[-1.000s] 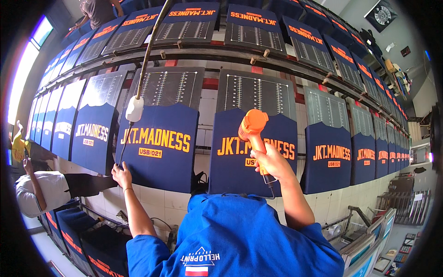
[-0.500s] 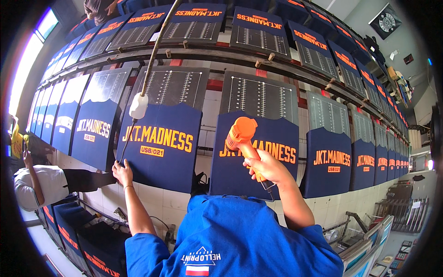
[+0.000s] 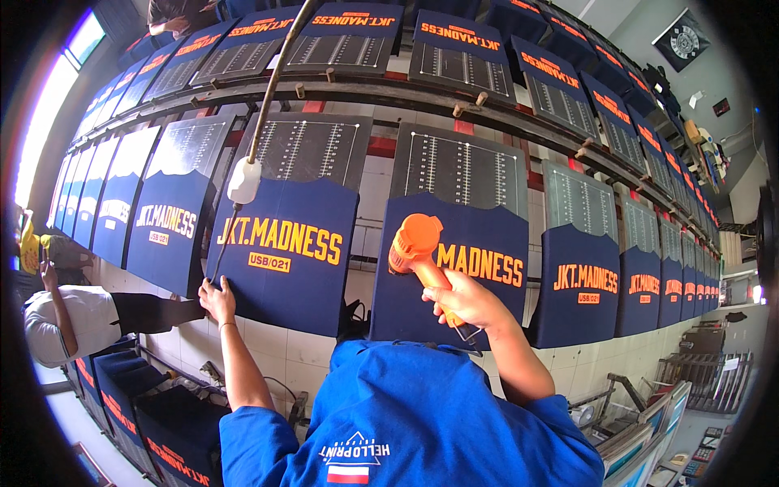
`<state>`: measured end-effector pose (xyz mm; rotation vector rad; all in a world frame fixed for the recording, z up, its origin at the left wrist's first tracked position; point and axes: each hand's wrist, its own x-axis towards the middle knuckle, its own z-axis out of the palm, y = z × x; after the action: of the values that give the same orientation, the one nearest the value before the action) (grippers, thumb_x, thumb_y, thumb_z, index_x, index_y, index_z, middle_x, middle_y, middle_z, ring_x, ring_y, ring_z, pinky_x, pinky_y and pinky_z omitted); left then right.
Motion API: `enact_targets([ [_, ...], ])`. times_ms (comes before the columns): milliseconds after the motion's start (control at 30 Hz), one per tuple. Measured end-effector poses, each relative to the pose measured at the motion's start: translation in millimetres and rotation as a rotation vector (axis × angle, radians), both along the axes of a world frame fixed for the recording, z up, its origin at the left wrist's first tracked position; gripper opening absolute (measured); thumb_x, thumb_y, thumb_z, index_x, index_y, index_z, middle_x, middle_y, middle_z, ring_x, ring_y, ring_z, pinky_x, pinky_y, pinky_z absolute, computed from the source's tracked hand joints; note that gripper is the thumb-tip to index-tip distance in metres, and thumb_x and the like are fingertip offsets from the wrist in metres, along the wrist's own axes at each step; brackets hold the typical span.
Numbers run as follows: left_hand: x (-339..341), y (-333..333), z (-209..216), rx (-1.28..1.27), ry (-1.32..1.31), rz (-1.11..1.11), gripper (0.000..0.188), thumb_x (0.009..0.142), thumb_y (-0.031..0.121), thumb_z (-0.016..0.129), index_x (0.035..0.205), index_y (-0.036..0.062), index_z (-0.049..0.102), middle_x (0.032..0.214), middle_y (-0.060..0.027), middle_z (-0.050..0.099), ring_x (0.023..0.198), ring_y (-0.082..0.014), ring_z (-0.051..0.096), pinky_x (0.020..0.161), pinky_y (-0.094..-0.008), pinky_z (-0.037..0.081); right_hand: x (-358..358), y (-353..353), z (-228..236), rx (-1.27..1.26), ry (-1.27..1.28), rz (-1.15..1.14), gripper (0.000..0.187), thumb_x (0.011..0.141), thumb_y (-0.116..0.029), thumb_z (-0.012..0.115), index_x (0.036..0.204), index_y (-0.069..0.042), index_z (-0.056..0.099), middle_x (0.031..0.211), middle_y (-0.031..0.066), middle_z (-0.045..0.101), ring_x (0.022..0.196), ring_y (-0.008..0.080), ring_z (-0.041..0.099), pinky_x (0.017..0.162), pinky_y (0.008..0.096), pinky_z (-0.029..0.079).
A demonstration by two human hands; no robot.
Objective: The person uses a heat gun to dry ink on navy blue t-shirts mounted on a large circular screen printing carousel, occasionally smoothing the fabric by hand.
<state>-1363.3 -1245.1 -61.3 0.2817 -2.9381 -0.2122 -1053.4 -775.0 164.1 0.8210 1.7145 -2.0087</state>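
Observation:
My right hand [image 3: 464, 299] is closed round the handle of an orange hair dryer [image 3: 417, 241]. Its round head is tilted to the left, in front of a dark navy fabric panel with yellow lettering [image 3: 487, 268], and covers part of the print. A short piece of dark cord shows below the handle. My left hand [image 3: 217, 302] is at the lower left edge of the neighbouring navy panel [image 3: 284, 300], fingers bent around a thin dark power cord [image 3: 219, 256]. That cord runs up to a white socket [image 3: 244, 182] hanging from an overhead cable.
Grey boards with ruled marks [image 3: 462, 166] carry the fabric panels in long rows to both sides. A wooden rail with pegs [image 3: 373, 85] separates them from a second row behind. Another person in a white shirt [image 3: 73, 325] stands at the left. Framed screens [image 3: 641, 442] lean at lower right.
The hair dryer has moved slightly left and down, with its head turned further left. My left hand stays by the panel's edge. The whole view has shifted a little.

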Motion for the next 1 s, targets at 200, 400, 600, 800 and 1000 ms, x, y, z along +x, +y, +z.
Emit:
enact_targets([
  [200,-0.8,-5.6,-1.4,0.007,0.011,-0.026,0.064,0.091,0.047,0.056,0.136,0.0036,0.044,0.136,-0.0223,0.043,0.127,-0.0401,0.04,0.107,-0.0481,0.032,-3.7,-12.1,-11.3,0.039,0.02,0.025,0.038,0.093,-0.031,0.061,0.111,0.0,0.049,0.076,0.0072,0.058,0.06,0.013,0.06,0.051,0.0272,0.051],
  [400,-1.0,-3.8,0.8,0.03,-0.021,-0.005,0.064,0.092,0.048,0.056,0.136,0.0031,0.044,0.136,-0.0225,0.043,0.128,-0.0386,0.039,0.108,-0.048,0.031,-7.2,-5.5,-12.8,0.068,-0.004,0.016,0.035,0.093,-0.027,0.061,0.111,0.0,0.05,0.087,0.0057,0.06,0.065,0.0109,0.059,0.054,0.0262,0.053],
  [600,-0.2,-0.3,3.5,0.027,-0.032,0.0,0.064,0.092,0.048,0.055,0.135,0.0024,0.044,0.135,-0.0229,0.044,0.128,-0.0382,0.04,0.108,-0.0477,0.031,-26.5,8.5,-28.3,0.143,0.101,-0.115,0.03,0.095,-0.022,0.057,0.111,0.002,0.049,0.092,0.0061,0.057,0.068,0.0099,0.057,0.055,0.0258,0.053],
  [800,-0.6,1.9,3.3,0.019,-0.016,-0.027,0.063,0.093,0.048,0.054,0.135,0.002,0.044,0.135,-0.0231,0.044,0.128,-0.0375,0.04,0.108,-0.0469,0.03,-12.2,4.7,-12.6,0.076,0.054,-0.057,0.032,0.095,-0.024,0.058,0.113,0.001,0.05,0.093,0.0054,0.058,0.068,0.0099,0.058,0.056,0.0261,0.054],
  [1000,2.8,-0.1,4.8,0.015,-0.021,-0.017,0.063,0.093,0.048,0.053,0.135,0.0013,0.044,0.135,-0.0232,0.044,0.129,-0.0373,0.039,0.108,-0.047,0.03,16.0,-7.1,-2.2,0.085,0.019,-0.053,0.037,0.093,-0.028,0.06,0.111,0.002,0.049,0.088,0.007,0.059,0.065,0.0122,0.06,0.055,0.0277,0.053],
])
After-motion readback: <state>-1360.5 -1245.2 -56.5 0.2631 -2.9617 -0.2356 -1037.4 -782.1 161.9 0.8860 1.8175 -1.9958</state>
